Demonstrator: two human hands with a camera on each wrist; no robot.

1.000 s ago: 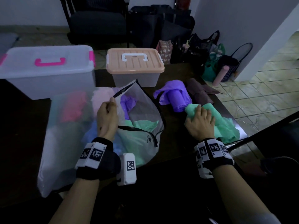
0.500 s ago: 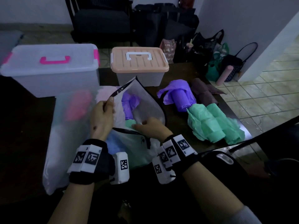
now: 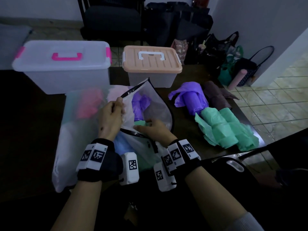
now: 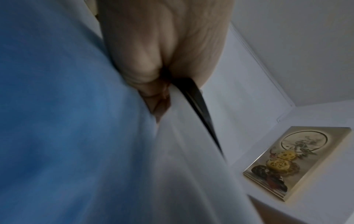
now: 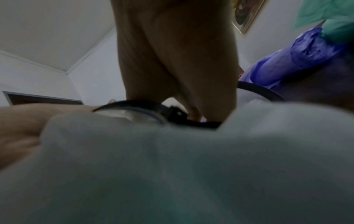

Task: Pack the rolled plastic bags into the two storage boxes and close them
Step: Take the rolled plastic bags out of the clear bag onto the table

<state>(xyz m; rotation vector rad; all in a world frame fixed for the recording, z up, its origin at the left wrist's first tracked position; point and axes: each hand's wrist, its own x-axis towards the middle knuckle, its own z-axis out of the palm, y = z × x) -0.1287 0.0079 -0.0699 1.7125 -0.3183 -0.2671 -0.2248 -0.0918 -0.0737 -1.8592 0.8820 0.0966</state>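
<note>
The right hand (image 3: 154, 129) has left the green rolled plastic bags (image 3: 225, 129) on the table's right and reached into the frosted zip pouch (image 3: 80, 130), fingers curling round a green roll (image 3: 140, 125) inside: unloading continues. The left hand (image 3: 110, 120) pinches the pouch's flap open. Both lidded storage boxes (image 3: 66, 67) sit closed at the far side.

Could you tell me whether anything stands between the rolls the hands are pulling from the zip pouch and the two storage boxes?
Yes: both lids are on. The pink-handled box and the peach-lidded box are shut. The right hand grips a green roll in the pouch; the left hand holds its flap.
</note>
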